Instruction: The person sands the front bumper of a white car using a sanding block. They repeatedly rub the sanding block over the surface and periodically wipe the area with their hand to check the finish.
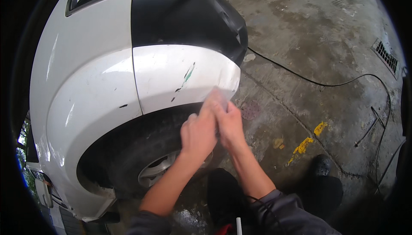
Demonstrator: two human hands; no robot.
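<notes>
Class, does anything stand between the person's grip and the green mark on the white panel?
Nothing visible does: only the white panel shows between the green mark and the left grip and right grip. Panel contact is unclear.

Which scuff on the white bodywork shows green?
The long slanted scuff right of the panel seam; the short marks below it and left of the seam look black.

Worn grey concrete floor, stained dark and crossed by a thin seam.
On the right, 1 long black cable curving from far to near; beside it, 1 dark T-shaped tool; farther left, yellow paint patches; at far right, 1 slotted drain grate.
</notes>
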